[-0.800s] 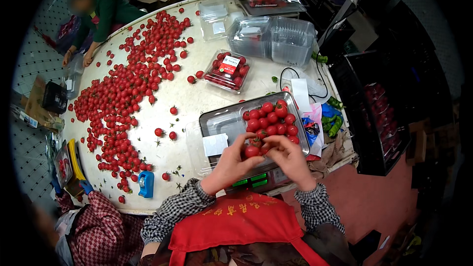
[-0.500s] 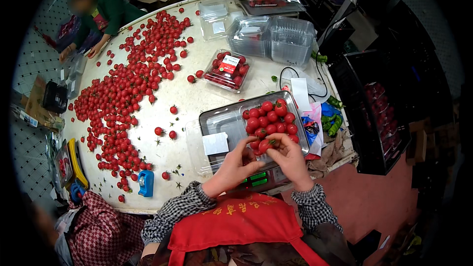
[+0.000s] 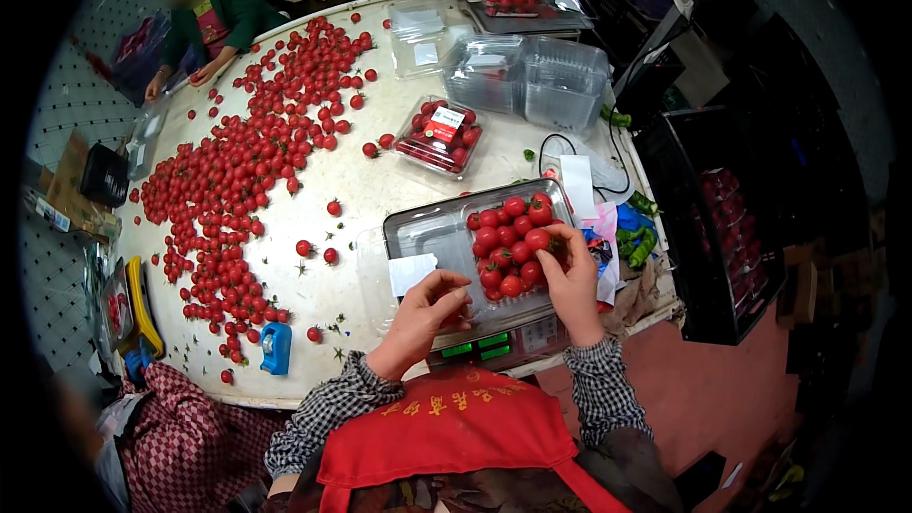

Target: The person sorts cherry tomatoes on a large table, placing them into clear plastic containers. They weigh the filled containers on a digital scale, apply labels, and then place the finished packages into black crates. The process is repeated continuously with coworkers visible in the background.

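Worktable [image 3: 356,190]: white-topped, extending beyond and to the left of the steel tray [image 3: 475,196], the reference for all positions. Loose tomato heap [image 3: 228,171]: red cherry tomatoes, well to the tray's left. Black crate [image 3: 679,180]: right of the tray, holding red packs. The tray itself sits above a scale with a green-lit display [image 3: 475,348]. Nested clear containers [image 3: 565,81]: beyond the tray. Filled, labelled clamshell [image 3: 442,123]: nearer, just beyond the tray. Open clamshell [image 3: 518,298]: inside the tray's right part, loaded with cherry tomatoes.

Left hand [image 3: 418,318]: at the tray's near left edge, fingers loosely curled and parted, nothing seen held. Right hand [image 3: 573,285]: over the tray's right side, thumb and fingertips pinching one cherry tomato [image 3: 538,239] above the open clamshell's load. Blue tape dispenser [image 3: 275,349]: left of the tray, toward the near edge. Blank white label [image 3: 412,274]: at the tray's left.
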### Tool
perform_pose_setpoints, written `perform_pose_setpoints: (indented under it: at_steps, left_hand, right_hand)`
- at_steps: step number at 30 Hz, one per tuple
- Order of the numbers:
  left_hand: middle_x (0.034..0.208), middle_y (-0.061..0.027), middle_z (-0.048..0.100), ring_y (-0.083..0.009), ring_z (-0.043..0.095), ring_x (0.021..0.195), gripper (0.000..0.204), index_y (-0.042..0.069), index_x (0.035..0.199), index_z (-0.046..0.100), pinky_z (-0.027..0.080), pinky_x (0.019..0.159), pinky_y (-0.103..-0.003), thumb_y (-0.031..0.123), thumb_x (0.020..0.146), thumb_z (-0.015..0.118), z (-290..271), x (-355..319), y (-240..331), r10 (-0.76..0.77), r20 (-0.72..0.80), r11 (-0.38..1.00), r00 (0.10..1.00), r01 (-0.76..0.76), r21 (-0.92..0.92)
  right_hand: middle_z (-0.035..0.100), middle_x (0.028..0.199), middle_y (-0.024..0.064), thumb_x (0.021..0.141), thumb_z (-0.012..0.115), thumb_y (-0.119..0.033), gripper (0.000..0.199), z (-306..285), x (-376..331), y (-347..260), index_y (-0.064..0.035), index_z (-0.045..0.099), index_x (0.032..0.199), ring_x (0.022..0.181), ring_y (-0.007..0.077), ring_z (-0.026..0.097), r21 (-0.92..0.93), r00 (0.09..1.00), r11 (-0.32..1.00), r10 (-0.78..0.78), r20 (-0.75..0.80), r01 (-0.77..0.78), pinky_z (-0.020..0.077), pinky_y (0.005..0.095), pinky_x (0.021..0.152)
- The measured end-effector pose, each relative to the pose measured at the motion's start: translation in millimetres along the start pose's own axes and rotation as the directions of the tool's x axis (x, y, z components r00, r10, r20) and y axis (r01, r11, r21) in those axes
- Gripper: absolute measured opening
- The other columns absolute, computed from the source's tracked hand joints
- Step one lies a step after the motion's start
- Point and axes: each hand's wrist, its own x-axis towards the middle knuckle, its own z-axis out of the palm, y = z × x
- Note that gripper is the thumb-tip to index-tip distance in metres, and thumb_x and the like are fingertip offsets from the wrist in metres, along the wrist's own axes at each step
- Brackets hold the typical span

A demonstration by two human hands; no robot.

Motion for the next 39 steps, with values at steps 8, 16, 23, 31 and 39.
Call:
perform_pose_setpoints:
  at_steps: [8,16,23,31,39]
  left_hand:
    - [0.129,-0.0110,0.061,-0.0215,0.066,0.116,0.040,0.001,0.139,0.053,0.055,0.103,-0.035,0.002,0.100,0.061,4.6,1.9,3.5,0.181,0.113,0.978,0.977,-0.191,0.083]
    - [0.135,-0.0182,0.061,-0.0373,0.061,0.127,0.057,0.005,0.141,0.055,0.051,0.104,-0.040,-0.002,0.088,0.074,41.6,36.5,16.2,0.605,0.447,0.306,0.659,-0.711,0.633]
    - [0.130,-0.0175,0.064,-0.0343,0.063,0.122,0.039,0.001,0.126,0.063,0.050,0.103,-0.038,-0.001,0.088,0.070,15.9,25.8,26.6,0.670,0.212,0.366,0.712,-0.565,0.739]
    - [0.114,-0.0107,0.069,-0.0219,0.065,0.105,0.028,0.001,0.122,0.066,0.050,0.094,-0.033,0.005,0.094,0.070,-37.8,24.7,25.4,0.732,0.034,0.400,0.680,-0.470,0.787]
    - [0.115,-0.0117,0.070,-0.0233,0.067,0.108,0.027,0.000,0.122,0.066,0.051,0.095,-0.034,0.005,0.095,0.069,-43.9,24.7,10.9,0.724,0.038,0.379,0.689,-0.444,0.812]
  right_hand:
    - [0.069,0.116,0.0153,0.090,0.070,-0.001,0.017,-8.6,8.9,-3.9,0.0009,0.067,0.107,0.106,0.0342,0.064,-0.492,0.937,0.826,-0.344,-0.055,0.274,0.0509,0.0419,0.094]
    - [0.070,0.110,0.0143,0.095,0.065,0.000,0.007,-20.7,-5.6,-8.0,0.0030,0.067,0.101,0.103,0.0325,0.065,-0.352,0.968,0.922,-0.217,-0.122,0.162,0.0518,0.0406,0.092]
    - [0.070,0.109,0.0152,0.096,0.064,0.000,0.008,-25.8,-15.7,-4.4,0.0036,0.067,0.102,0.104,0.0319,0.067,-0.329,0.967,0.936,-0.189,-0.172,0.124,0.0527,0.0394,0.092]
    - [0.070,0.112,0.0146,0.097,0.064,0.002,0.012,-8.8,-29.0,-2.8,0.0027,0.066,0.109,0.104,0.0314,0.067,-0.343,0.969,0.925,-0.216,-0.117,0.165,0.0534,0.0397,0.091]
    - [0.070,0.111,0.0146,0.094,0.066,0.001,0.014,4.6,-36.7,-10.0,0.0010,0.067,0.108,0.105,0.0327,0.066,-0.365,0.969,0.909,-0.239,-0.064,0.200,0.0522,0.0397,0.094]
